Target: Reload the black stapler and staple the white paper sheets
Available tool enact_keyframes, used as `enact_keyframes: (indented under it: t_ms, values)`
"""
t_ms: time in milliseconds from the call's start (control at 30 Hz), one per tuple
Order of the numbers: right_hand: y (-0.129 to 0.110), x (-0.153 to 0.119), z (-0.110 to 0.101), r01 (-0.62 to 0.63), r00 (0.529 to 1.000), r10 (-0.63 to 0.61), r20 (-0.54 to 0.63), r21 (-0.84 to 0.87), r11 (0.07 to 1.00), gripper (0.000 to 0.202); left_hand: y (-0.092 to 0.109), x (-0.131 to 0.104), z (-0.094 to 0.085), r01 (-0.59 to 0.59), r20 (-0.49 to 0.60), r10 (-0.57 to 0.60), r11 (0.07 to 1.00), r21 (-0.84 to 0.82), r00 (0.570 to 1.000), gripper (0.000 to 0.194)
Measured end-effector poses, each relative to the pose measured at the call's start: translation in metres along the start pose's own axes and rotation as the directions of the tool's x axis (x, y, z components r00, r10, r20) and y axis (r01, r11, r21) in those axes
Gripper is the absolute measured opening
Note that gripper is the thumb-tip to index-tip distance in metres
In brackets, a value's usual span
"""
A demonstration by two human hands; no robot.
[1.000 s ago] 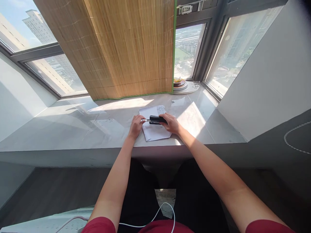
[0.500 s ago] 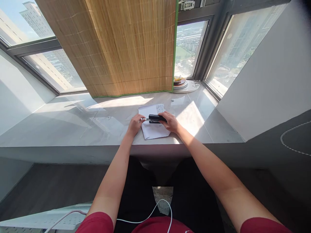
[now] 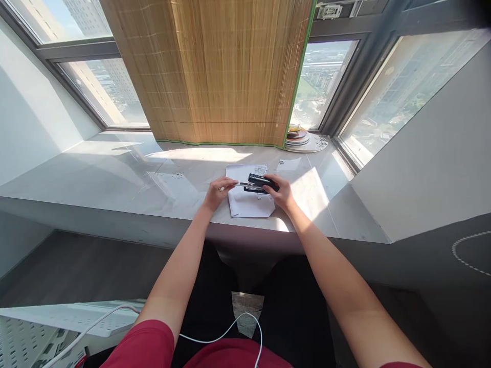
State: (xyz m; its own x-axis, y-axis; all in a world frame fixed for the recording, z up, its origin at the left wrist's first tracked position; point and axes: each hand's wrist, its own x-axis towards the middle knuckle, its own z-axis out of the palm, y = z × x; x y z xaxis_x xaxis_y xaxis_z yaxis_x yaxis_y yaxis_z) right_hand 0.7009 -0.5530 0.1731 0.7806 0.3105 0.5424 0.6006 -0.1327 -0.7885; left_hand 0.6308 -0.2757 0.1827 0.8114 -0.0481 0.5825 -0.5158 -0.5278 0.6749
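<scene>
A black stapler is held above a stack of white paper on the sill, its top and base spread apart. My right hand is wrapped round the stapler's right end. From its left end sticks out a thin metal piece, and my left hand pinches the tip of that piece between thumb and fingers. Handwriting shows on the upper right part of the paper.
Stacked plates stand by the window at the back right. A bamboo blind hangs down behind the sill. Small dark bits lie left of my hands, others behind them. A white cable crosses my lap.
The camera view has shifted. My left hand has drawn a little away from the stapler, and more of the thin metal piece shows. The stapler's parts look wider apart.
</scene>
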Motion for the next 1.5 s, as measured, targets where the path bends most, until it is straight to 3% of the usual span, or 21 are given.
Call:
enact_keyframes:
  t_ms: [167,333,533,667,800,1000,1200,1500]
  values:
    - [0.003,0.002,-0.006,-0.051,0.999,0.050,0.014,0.116,0.992,0.040,-0.003,-0.003,-0.001,0.067,0.006,-0.066,0.996,-0.065,0.998,0.026]
    - [0.001,0.002,-0.004,0.009,0.985,-0.031,0.168,0.131,0.991,0.048,-0.004,-0.003,0.000,0.111,0.091,-0.104,0.990,-0.082,0.990,0.052]
    - [-0.009,0.001,-0.002,0.084,0.906,-0.126,0.404,0.122,0.989,0.050,-0.005,0.000,0.003,0.086,0.201,-0.075,0.995,-0.045,0.977,0.052]
    - [-0.009,0.001,-0.001,0.145,0.857,-0.167,0.488,0.084,0.986,0.048,-0.007,0.000,0.005,0.042,0.270,-0.040,0.999,-0.002,0.962,0.044]
    - [-0.004,0.001,0.000,0.115,0.873,-0.123,0.472,0.045,0.992,0.048,-0.009,0.000,0.007,0.022,0.257,-0.033,0.999,0.045,0.966,0.036]
    - [0.009,0.001,0.002,-0.032,0.929,0.007,0.369,0.062,0.998,0.048,-0.012,0.005,0.010,-0.077,0.288,0.037,0.989,0.129,0.957,0.031]
    - [0.019,-0.001,0.002,-0.132,0.942,0.110,0.317,0.049,0.990,0.047,-0.021,0.007,0.013,-0.050,0.350,0.011,0.993,0.104,0.937,0.028]
    - [0.019,-0.004,0.001,-0.070,0.951,0.066,0.301,0.002,0.998,0.039,-0.024,0.007,0.016,-0.019,0.360,-0.015,0.996,0.090,0.933,0.019]
